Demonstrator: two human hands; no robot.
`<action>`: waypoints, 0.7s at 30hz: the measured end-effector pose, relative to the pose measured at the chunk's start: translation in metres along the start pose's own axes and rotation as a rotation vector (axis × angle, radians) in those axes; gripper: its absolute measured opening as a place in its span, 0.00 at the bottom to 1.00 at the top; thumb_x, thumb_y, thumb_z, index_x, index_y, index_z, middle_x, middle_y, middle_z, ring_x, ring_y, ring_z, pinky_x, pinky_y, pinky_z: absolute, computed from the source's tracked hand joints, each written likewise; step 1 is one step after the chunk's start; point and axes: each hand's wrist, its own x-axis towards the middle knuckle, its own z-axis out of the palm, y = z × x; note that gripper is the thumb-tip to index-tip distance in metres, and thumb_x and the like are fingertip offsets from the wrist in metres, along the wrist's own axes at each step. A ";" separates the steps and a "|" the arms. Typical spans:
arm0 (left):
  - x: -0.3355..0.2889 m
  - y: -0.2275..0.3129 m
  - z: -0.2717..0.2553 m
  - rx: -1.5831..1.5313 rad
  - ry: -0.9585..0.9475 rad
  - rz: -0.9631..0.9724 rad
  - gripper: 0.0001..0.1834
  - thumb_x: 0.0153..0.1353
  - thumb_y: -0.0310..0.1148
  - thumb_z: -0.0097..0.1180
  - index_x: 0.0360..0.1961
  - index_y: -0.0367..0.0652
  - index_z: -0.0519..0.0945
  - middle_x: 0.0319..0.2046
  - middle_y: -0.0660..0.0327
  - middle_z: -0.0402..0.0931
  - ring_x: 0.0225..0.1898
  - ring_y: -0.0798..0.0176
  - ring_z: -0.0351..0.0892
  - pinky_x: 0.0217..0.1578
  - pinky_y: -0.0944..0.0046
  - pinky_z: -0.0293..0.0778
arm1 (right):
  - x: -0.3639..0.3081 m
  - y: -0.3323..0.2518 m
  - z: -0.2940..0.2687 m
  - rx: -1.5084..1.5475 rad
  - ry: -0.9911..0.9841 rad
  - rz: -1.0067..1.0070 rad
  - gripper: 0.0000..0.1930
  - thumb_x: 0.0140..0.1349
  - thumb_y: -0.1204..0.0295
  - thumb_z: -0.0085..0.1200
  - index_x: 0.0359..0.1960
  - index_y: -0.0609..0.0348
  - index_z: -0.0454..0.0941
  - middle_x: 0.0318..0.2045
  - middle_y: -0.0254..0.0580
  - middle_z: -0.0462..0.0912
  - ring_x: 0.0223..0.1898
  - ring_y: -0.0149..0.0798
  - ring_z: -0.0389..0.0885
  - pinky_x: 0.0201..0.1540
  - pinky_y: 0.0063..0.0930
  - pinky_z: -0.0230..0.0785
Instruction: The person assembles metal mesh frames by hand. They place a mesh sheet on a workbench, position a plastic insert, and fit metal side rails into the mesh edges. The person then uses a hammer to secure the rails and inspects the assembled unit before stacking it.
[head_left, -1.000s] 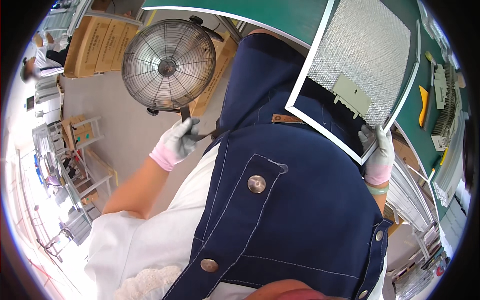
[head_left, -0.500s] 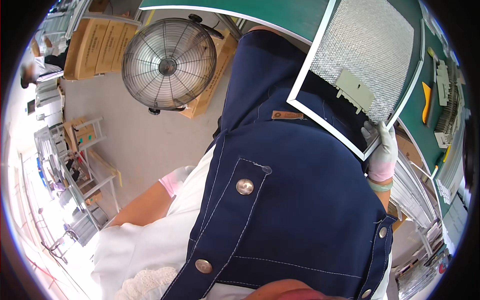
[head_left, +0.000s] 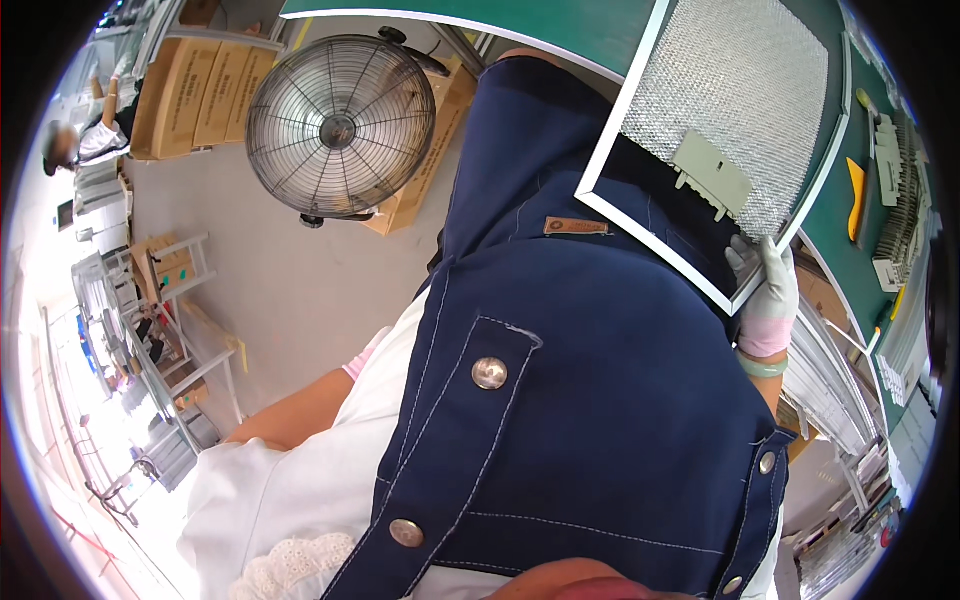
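Observation:
At the right, my right hand (head_left: pixel 772 285), in a white glove with a pink cuff, grips the near corner of a white-edged rectangular frame (head_left: pixel 655 237). Its thumb lies on the edge, and other fingers show through the opening. A silvery mesh sheet (head_left: pixel 725 80) fills the far part of the frame, and the near part shows my dark blue apron through it. Across the mesh's near border lies a flat grey-green toothed plate (head_left: pixel 711 174). Of my left hand only the pink glove cuff (head_left: pixel 362 364) shows, beside my apron; its fingers are hidden behind my clothing.
A round black floor fan (head_left: pixel 340 130) stands ahead to the left, near cardboard boxes (head_left: pixel 205 95). The green worktop (head_left: pixel 540 25) spans the front and right, with a yellow tool (head_left: pixel 855 200) and grey toothed parts (head_left: pixel 905 190). Far left, another person (head_left: pixel 100 138) has a raised arm.
My left hand has slipped further behind my clothing, leaving just its cuff visible. My right hand keeps its grip on the frame. The person far left has raised an arm.

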 end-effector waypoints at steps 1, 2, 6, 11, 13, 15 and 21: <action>0.000 -0.001 0.001 -0.003 0.000 0.002 0.17 0.70 0.43 0.50 0.49 0.40 0.78 0.42 0.56 0.82 0.41 0.61 0.81 0.43 0.60 0.77 | 0.000 0.000 0.000 -0.003 0.002 -0.002 0.15 0.68 0.69 0.52 0.51 0.65 0.69 0.44 0.40 0.76 0.43 0.39 0.81 0.47 0.33 0.78; -0.001 -0.002 0.002 -0.006 0.004 0.002 0.17 0.70 0.43 0.50 0.49 0.40 0.78 0.42 0.56 0.82 0.41 0.61 0.81 0.43 0.60 0.77 | 0.000 0.000 0.001 -0.006 0.005 -0.004 0.15 0.68 0.69 0.52 0.51 0.65 0.69 0.44 0.40 0.76 0.43 0.39 0.81 0.47 0.33 0.78; -0.003 -0.006 0.004 -0.009 0.011 0.008 0.17 0.70 0.43 0.50 0.49 0.40 0.78 0.42 0.56 0.82 0.41 0.61 0.81 0.44 0.60 0.77 | -0.002 -0.003 0.005 -0.015 0.009 -0.008 0.15 0.68 0.68 0.53 0.51 0.65 0.69 0.43 0.40 0.76 0.43 0.39 0.81 0.47 0.33 0.78; -0.005 -0.006 0.005 0.004 0.025 0.017 0.18 0.71 0.43 0.50 0.49 0.40 0.78 0.42 0.56 0.82 0.41 0.61 0.81 0.44 0.60 0.77 | -0.001 -0.001 0.004 -0.005 -0.001 -0.010 0.15 0.68 0.68 0.53 0.51 0.64 0.69 0.43 0.39 0.76 0.44 0.39 0.81 0.47 0.33 0.78; -0.005 -0.006 0.006 0.010 0.029 0.021 0.18 0.71 0.43 0.50 0.49 0.40 0.78 0.42 0.56 0.82 0.41 0.61 0.81 0.44 0.60 0.76 | -0.001 -0.002 0.003 -0.003 -0.002 -0.006 0.15 0.69 0.68 0.53 0.51 0.64 0.69 0.43 0.39 0.76 0.44 0.38 0.81 0.47 0.33 0.77; -0.003 -0.006 0.006 0.017 0.034 0.029 0.18 0.71 0.43 0.50 0.49 0.40 0.78 0.43 0.56 0.82 0.41 0.61 0.81 0.44 0.60 0.76 | 0.000 -0.001 0.003 -0.002 0.005 0.000 0.15 0.69 0.68 0.53 0.52 0.63 0.70 0.43 0.38 0.76 0.44 0.38 0.81 0.47 0.33 0.77; 0.005 0.004 0.003 0.056 0.062 0.070 0.18 0.71 0.43 0.49 0.49 0.39 0.78 0.43 0.55 0.82 0.42 0.61 0.81 0.45 0.60 0.76 | -0.001 -0.004 0.004 -0.015 0.002 0.002 0.18 0.68 0.67 0.53 0.54 0.64 0.69 0.44 0.39 0.76 0.43 0.38 0.82 0.46 0.32 0.78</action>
